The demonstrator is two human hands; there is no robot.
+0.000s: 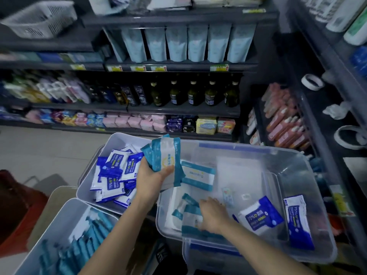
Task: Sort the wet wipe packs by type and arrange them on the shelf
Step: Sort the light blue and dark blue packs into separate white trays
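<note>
sorting well along, shelving not begun: left hand (153,176) holds teal packs (165,155), right hand (214,215) touches more in clear bin (258,148), grip unclear.

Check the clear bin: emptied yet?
Not empty. The clear bin holds two dark-blue packs on its right side and several teal packs on its left, where the right hand reaches in.

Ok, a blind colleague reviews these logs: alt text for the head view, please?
A person's left hand grips a stack of teal wet wipe packs over a clear bin, while the right hand touches more teal packs lying inside. Two dark blue packs lie at the bin's right; white bins of blue and teal packs stand left, before stocked shelves.
</note>
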